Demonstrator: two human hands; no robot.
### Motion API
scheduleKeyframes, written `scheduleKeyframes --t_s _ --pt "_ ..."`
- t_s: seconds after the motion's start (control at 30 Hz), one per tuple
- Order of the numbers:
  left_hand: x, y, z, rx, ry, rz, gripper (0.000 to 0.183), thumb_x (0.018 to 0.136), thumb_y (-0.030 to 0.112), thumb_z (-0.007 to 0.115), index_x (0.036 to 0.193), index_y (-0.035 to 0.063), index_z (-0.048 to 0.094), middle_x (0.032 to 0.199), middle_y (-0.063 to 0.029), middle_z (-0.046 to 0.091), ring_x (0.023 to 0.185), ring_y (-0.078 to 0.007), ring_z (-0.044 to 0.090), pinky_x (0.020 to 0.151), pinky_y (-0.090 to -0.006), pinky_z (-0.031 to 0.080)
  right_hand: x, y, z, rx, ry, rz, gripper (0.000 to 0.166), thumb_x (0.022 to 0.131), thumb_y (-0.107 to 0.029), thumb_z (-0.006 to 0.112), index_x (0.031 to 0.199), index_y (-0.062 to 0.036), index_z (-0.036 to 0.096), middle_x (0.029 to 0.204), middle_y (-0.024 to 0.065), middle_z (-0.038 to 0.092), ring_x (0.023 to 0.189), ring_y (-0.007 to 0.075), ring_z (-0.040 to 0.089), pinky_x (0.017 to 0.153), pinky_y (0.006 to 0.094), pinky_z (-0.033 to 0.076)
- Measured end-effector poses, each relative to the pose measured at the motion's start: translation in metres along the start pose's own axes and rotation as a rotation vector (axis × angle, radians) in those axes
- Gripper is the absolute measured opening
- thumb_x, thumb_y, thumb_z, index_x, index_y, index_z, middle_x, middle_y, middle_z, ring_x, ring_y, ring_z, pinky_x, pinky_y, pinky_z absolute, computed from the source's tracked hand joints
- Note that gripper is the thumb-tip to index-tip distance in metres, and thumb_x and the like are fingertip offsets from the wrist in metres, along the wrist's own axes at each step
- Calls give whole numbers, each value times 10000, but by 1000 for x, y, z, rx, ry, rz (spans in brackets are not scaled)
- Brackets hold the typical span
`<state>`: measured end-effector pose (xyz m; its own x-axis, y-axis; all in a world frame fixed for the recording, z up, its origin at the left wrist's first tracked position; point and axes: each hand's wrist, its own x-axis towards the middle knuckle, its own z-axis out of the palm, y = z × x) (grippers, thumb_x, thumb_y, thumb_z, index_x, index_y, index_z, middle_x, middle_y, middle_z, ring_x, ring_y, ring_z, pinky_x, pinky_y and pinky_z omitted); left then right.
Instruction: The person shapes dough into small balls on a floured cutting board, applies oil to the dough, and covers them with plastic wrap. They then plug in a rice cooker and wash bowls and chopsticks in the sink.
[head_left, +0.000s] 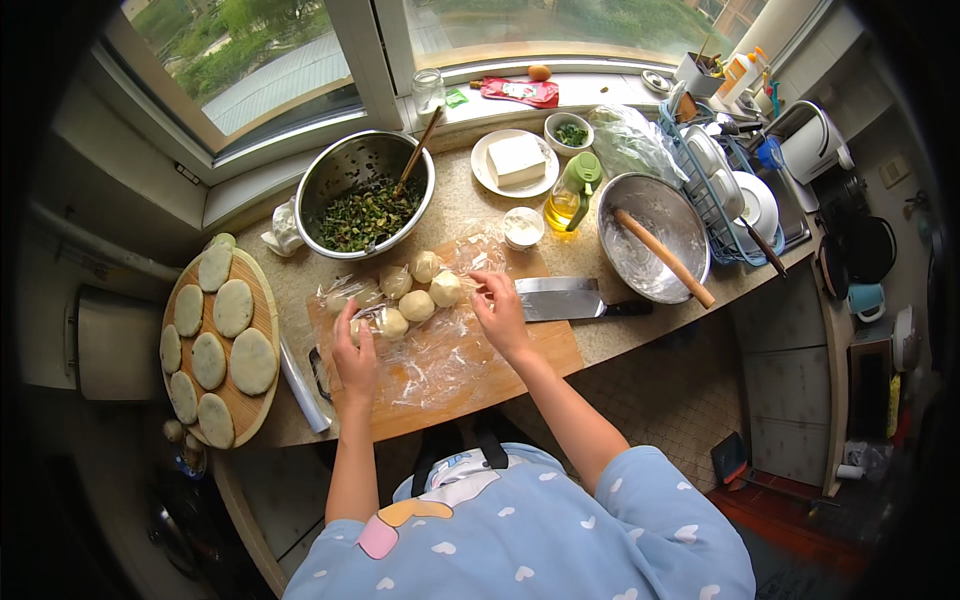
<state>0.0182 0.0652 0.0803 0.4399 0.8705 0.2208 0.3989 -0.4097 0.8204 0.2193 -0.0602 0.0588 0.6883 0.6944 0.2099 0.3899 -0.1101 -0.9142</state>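
Note:
Several dough balls (417, 305) sit grouped on a floured wooden cutting board (480, 375), partly under crumpled clear plastic film (352, 289). At the left end of the group is my left hand (354, 356), its thumb and fingers around the film's edge beside a ball. My right hand (498, 309) hovers at the right end, fingertips bent near the film and the rightmost ball. Whether either hand pinches the thin film cannot be made out. Just right of my right hand, a cleaver (559, 298) lies flat across the board's edge.
Flat filled dough rounds (231, 307) lie on a round wooden board (266, 330) at left, beside a film roll (304, 386). Behind stand a steel bowl (306, 187) of chopped greens, tofu (516, 159) and an oil bottle (574, 191). At right, a rolling pin (664, 255) rests in a floury bowl (619, 262).

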Motion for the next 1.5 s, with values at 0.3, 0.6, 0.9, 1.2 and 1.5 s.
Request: scheduleKeyframes --t_s 0.3,0.6,0.9,1.2,1.5 --pt "-81 88 99 -103 -545 191 459 814 152 593 1245 26 499 1364 -233 372 1272 -421 329 1052 -443 279 -90 6 -49 -190 239 -101 161 785 -16 564 931 -6 631 960 158 629 861 254 611 738 317 479" --pt "-73 115 133 10 -810 363 459 827 213 598 1253 70 505 1386 -204 352 1289 -466 267 1048 -496 265 -115 -11 -90 -195 221 422 186 808 -216 602 931 -81 637 888 84 631 846 267 611 722 365 484" --pt "-118 169 191 -85 -1106 535 458 834 227 604 1252 70 503 1358 -217 390 1281 -443 307 1044 -473 284 -185 -4 -171 -135 525 427 261 805 -138 630 1033 -12 613 1017 102 594 818 208 603 760 312 490" --pt "-222 273 305 -79 -1343 722 436 838 228 607 1228 53 520 1333 -200 426 1266 -421 344 1044 -443 309 -273 40 -320 -51 777 445 182 837 -89 580 987 9 614 953 115 610 806 202 624 703 299 502" --pt "-337 429 454 -171 -1387 797 434 841 232 598 1231 61 518 1340 -206 414 1276 -415 332 1047 -443 306 -342 91 -532 46 852 497 177 870 -88 567 1017 -3 618 953 90 639 825 157 614 722 279 496"
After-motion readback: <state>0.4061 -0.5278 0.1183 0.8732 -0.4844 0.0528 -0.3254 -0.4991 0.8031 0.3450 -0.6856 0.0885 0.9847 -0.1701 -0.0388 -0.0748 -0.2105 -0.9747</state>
